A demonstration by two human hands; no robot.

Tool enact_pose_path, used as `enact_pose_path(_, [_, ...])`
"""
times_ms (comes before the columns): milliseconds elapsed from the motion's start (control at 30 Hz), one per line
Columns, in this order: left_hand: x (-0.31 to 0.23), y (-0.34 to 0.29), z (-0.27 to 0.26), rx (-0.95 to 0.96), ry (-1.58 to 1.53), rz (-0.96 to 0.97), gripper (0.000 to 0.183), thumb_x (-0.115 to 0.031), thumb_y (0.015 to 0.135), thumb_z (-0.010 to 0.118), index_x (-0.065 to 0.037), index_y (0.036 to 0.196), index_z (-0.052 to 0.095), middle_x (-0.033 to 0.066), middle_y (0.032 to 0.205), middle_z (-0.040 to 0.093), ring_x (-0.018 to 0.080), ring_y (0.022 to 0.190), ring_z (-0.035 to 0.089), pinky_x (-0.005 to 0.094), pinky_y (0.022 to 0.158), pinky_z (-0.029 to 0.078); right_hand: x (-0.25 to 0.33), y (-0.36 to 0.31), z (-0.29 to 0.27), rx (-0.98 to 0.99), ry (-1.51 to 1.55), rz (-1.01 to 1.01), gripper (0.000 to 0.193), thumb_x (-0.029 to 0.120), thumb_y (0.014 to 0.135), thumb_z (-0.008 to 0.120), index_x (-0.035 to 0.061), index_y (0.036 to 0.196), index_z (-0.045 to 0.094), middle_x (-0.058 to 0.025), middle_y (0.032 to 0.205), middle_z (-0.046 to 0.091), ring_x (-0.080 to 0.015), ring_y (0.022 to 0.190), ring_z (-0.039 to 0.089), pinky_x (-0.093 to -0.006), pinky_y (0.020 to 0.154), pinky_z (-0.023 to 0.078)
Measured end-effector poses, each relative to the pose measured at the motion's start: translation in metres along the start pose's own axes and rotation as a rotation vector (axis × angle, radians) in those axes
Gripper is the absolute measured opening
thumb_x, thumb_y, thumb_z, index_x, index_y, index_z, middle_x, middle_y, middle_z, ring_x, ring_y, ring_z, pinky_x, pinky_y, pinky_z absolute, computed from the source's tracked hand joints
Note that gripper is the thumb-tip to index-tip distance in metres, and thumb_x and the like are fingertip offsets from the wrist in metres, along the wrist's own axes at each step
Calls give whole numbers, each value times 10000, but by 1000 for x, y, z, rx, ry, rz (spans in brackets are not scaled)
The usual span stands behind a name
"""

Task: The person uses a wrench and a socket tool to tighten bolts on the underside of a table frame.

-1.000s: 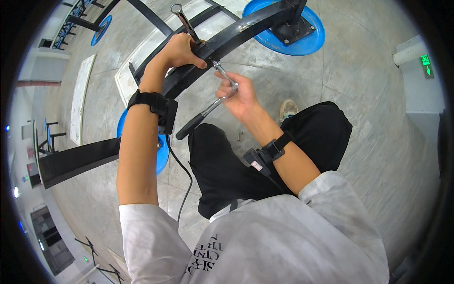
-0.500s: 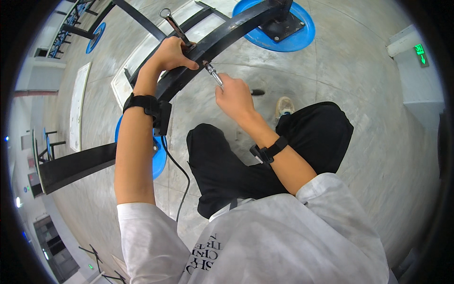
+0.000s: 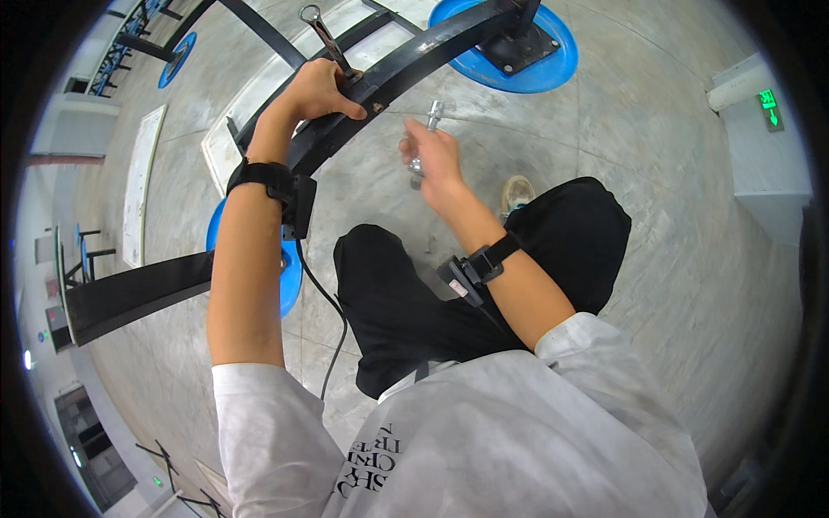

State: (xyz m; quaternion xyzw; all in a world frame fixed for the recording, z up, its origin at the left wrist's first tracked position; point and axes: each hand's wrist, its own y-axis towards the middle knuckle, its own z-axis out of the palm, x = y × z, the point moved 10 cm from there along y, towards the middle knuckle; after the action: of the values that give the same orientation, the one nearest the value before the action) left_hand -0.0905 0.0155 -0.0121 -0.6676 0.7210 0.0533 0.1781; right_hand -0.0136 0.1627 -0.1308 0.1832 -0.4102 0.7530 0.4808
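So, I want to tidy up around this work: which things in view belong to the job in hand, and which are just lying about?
In use:
- black frame, under the left hand
- wrench, upright beside that hand
- socket wrench, in the right hand

Apparently just lying about:
- white board, floor, left
- distant blue seat, upper left

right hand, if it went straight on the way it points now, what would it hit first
Probably the long black metal beam ahead of the right hand, though depth is unclear here.
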Motion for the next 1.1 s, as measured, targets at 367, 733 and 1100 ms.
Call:
enact_pose_path(367, [-9,1,0,54,78,-3,524,-299,468,772,58,827,637,127,722,611,222,654,568,292,665,468,-1,24,35,-13,-45,-98,216,184,792,649,7,710,557,-16,496,460,-96,416,406,-236,408,297])
enact_pose_path(733, [4,6,3,9,24,25,569,-362,427,773,67,769,622,162,728,614,266,698,596,328,670,481,-13,24,39,21,58,18,162,132,773,642,0,768,548,-8,530,435,-111,453,415,-253,449,335])
enact_pose_path(1100, [2,4,1,9,25,30,604,-360,427,773,69,829,637,173,773,631,269,727,608,321,691,487,-7,25,39,27,88,-86,197,121,777,642,44,684,487,-2,524,434,-92,415,401,-246,400,329])
